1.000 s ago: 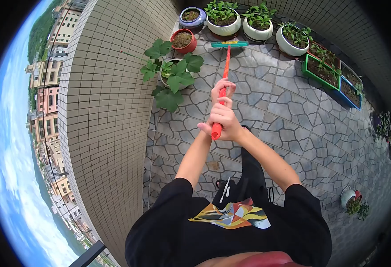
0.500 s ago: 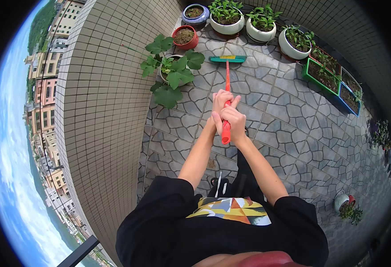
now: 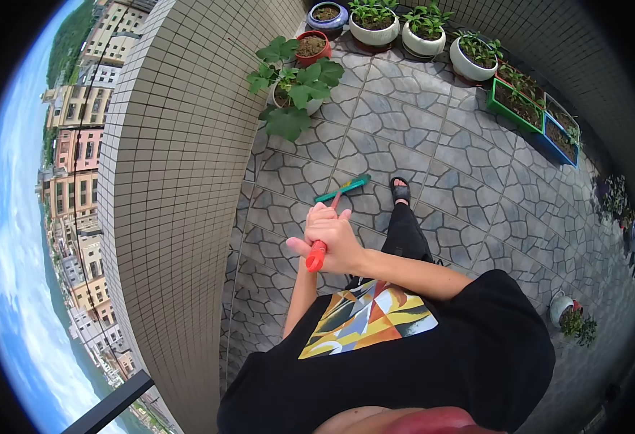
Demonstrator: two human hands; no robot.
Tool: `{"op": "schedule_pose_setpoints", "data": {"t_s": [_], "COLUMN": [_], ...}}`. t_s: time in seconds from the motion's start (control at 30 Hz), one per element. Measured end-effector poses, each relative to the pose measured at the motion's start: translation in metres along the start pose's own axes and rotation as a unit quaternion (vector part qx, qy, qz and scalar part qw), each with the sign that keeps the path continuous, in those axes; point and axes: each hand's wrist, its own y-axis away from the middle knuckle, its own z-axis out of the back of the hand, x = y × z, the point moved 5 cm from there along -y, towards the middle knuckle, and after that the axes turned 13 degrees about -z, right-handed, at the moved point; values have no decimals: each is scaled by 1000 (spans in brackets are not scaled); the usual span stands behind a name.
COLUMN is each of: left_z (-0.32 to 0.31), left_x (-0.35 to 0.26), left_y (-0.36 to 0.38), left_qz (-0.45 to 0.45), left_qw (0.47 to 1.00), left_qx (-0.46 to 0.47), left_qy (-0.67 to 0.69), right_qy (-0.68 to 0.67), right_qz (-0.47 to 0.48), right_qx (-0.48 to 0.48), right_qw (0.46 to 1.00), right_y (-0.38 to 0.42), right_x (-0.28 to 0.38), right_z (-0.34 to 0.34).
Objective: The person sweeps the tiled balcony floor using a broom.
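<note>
A broom with a red handle (image 3: 316, 257) is held in both my hands, its hollow end pointing toward my body. Nearest that end, my right hand (image 3: 337, 242) is wrapped round the handle. Just beyond it my left hand (image 3: 322, 211) is closed round the same handle, partly hidden behind the right one. The green broom head (image 3: 344, 188) rests at a slant on the stone-patterned floor (image 3: 389, 108), left of my sandalled foot (image 3: 400, 189).
A tiled parapet wall (image 3: 180, 188) runs along the left. A leafy potted plant (image 3: 299, 90) stands by it. White pots (image 3: 474, 59) and a green planter box (image 3: 516, 106) line the far side. A small pot (image 3: 561, 309) sits at right.
The broom head has come nearer to my body from beside the pots and turned aslant. Both hands have moved down and left with the handle. My foot now shows.
</note>
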Motion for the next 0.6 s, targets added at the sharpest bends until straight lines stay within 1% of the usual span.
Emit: {"op": "schedule_pose_setpoints", "data": {"t_s": [0.1,0.17,0.2,0.27,0.3,0.37,0.4,0.43,0.5,0.57,0.6], "left_z": [-11,-23,-29,-45,-52,-69,-79,-89,-115,-148,-172], "left_x": [-8,-9,-10,-9,-7,-2,2,9,26,23,3], "left_y": [18,22,21,18,12,-1,-9,-19,-46,-96,-137], "left_qz": [46,66,72,85,88,90,88,81,57,6,-33], "left_qw": [997,994,993,990,989,987,985,984,982,983,984], "left_qx": [-12,-10,-5,5,10,25,35,43,62,75,78], "left_qy": [53,81,91,111,117,134,143,151,166,165,154], "right_qy": [-7,-43,-42,-82,-80,-54,-53,-46,-35,-19,-3], "right_qz": [3,-9,-9,29,29,110,109,142,174,215,231], "right_qx": [-36,-20,-31,-51,-57,-83,-90,-102,-116,-159,-177], "right_qw": [999,999,999,995,995,989,989,984,977,963,957], "right_y": [-1,-5,-7,-11,-14,-14,-15,-16,-21,-28,-33], "right_x": [6,13,15,21,24,33,31,29,17,-6,-22], "right_z": [-2,4,11,31,45,80,94,111,141,171,185]}}
